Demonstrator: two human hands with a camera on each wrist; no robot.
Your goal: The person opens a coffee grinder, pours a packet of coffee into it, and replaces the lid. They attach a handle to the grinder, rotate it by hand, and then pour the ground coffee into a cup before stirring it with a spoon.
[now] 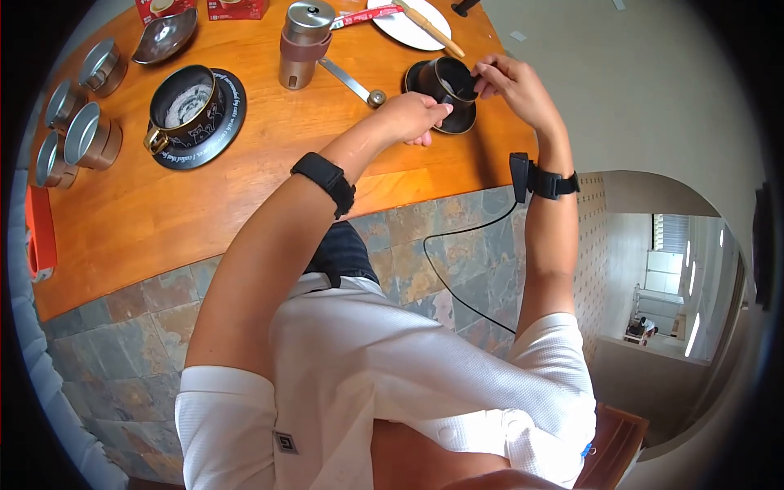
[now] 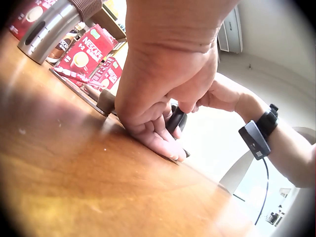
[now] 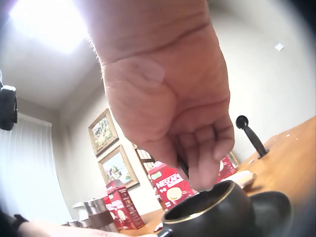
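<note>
A black cup (image 1: 452,91) with a gold rim stands on a black saucer (image 1: 463,122) near the table's right edge. My left hand (image 1: 415,117) pinches the cup's handle between thumb and fingers; in the left wrist view this dark handle (image 2: 175,118) shows under the thumb. Over the cup's far side, my right hand (image 1: 516,88) pinches a thin dark utensil (image 3: 182,166), with fingertips right at the rim. Its lower end is hidden, so I cannot tell its kind. The right wrist view shows the gold rim (image 3: 197,214) just below those fingers.
A larger black cup (image 1: 189,104) with white contents sits on a lettered saucer (image 1: 214,147). Between the cups stand a hand grinder (image 1: 304,49) and its crank (image 1: 351,83). A white plate (image 1: 412,31) bears a wooden stick. Several metal cups (image 1: 87,135) line the left.
</note>
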